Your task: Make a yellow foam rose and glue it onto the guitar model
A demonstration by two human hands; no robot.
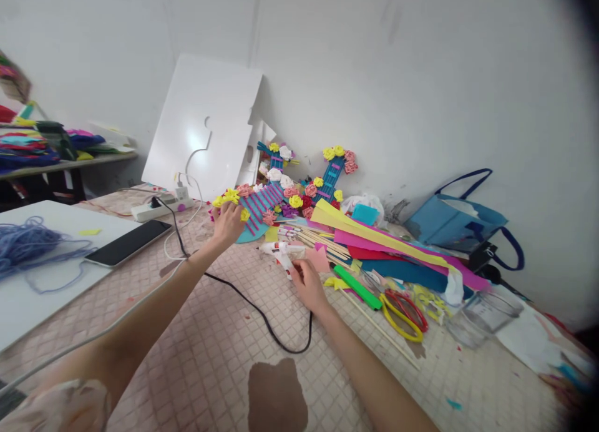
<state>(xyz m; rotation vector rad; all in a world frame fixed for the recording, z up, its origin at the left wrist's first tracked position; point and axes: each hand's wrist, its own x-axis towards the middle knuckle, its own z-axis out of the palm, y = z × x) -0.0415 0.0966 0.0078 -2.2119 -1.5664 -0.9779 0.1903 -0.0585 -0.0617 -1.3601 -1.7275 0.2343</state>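
My left hand (228, 224) is closed at the left edge of a flower-decorated craft piece (262, 206), among its yellow paper flowers (226, 198). Purple and teal strips cross this piece, with pink, white and yellow flowers round it. My fingertips partly cover what they grip. In my right hand (309, 284) is the handle of a white hot glue gun (283, 252), its nozzle pointing left, low over the table. A black cord (262, 313) loops from under my right wrist across the tabletop. Behind stands a similar blue flowered piece (331, 177).
Wooden sticks (322, 241), coloured paper (384, 235), a green cutter (358, 287) and red-and-yellow scissors (405, 316) lie to the right. A blue bag (453, 220) stands behind. On the left are a phone (130, 241), a power strip (161, 208) and purple yarn (28, 245).
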